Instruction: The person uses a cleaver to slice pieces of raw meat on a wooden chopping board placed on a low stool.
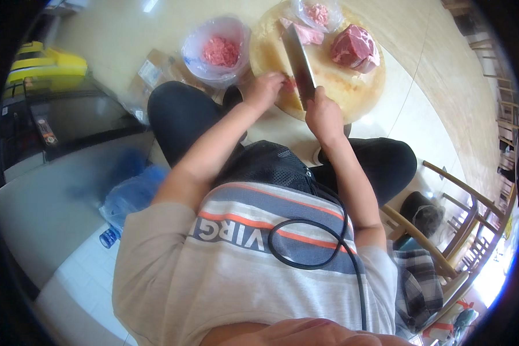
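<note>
My right hand (324,113) grips the handle of a cleaver (299,65), whose broad blade points away from me across a round wooden chopping board (354,97). At the board's left edge, my left hand (266,90) has its fingertips on a small red piece of meat (289,85) beside the blade. A pale pink slab of meat (309,35) lies by the far end of the blade. To the right sits a large raw chunk of marbled meat (355,48). An open plastic bag with chopped meat (318,15) rests at the far edge.
Left of the board stands a bag-lined bowl (192,52) holding minced meat (221,51). A cardboard piece (149,69) lies on the floor beyond my left knee. A black cabinet (78,112) is at the left, a blue plastic bag (134,194) beside me, and a wooden chair (462,188) at the right.
</note>
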{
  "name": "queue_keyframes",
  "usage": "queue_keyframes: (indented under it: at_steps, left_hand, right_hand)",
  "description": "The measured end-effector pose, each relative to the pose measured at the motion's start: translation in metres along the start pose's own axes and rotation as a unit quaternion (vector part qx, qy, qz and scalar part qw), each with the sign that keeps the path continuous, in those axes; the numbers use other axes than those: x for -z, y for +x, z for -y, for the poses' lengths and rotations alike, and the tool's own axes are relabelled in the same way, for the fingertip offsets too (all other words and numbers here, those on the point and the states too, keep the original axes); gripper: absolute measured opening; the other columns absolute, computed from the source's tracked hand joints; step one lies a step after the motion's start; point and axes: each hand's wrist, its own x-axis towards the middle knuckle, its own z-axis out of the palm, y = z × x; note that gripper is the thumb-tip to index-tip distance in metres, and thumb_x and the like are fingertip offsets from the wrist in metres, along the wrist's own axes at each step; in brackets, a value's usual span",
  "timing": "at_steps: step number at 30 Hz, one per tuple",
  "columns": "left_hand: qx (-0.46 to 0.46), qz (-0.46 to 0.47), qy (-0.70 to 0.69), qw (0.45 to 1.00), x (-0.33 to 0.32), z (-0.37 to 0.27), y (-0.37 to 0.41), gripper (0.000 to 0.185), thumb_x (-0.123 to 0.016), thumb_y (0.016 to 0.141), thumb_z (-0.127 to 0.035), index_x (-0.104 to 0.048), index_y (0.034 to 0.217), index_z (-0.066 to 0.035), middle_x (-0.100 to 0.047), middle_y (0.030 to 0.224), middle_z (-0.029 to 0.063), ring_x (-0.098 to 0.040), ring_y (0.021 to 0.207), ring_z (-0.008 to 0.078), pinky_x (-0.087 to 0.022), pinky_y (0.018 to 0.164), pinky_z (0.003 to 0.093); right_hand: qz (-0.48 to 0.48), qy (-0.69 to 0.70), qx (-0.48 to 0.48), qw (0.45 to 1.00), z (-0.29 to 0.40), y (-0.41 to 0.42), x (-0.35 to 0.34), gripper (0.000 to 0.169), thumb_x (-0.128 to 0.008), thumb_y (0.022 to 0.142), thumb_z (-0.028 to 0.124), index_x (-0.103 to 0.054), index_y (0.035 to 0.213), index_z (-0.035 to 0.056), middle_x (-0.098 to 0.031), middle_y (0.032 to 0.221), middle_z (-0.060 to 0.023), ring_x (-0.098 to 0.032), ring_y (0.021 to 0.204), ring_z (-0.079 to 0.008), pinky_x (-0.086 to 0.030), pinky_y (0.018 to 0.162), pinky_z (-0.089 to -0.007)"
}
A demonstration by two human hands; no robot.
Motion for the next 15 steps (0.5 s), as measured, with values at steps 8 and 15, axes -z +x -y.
queue_keyframes:
  at_steps: [8,15]
  left_hand:
    - [-0.059,-0.022,0.057,0.996,-0.006,0.003,-0.007,0.012,-0.064,0.072,-0.008,-0.069,0.082,-0.011,-0.065,0.078,0.0058,-0.061,0.079,0.0235,-0.050,0.072,0.0338]
    - [-0.061,-0.026,0.067,0.996,-0.014,0.010,-0.010,0.015,-0.060,0.068,-0.003,-0.068,0.080,-0.010,-0.065,0.083,0.0072,-0.060,0.078,0.0261,-0.049,0.071,0.0341]
  right_hand:
    - [0.047,-0.042,0.007,0.998,0.008,-0.019,0.002,0.015,-0.049,0.081,0.008,-0.045,0.092,-0.0015,-0.060,0.071,-0.0276,-0.061,0.069,-0.0434,-0.048,0.064,-0.0514]
    - [0.040,-0.029,0.007,0.999,0.019,0.014,-0.007,0.018,-0.052,0.080,0.007,-0.047,0.094,-0.0028,-0.063,0.077,-0.0257,-0.063,0.074,-0.0403,-0.051,0.067,-0.0468]
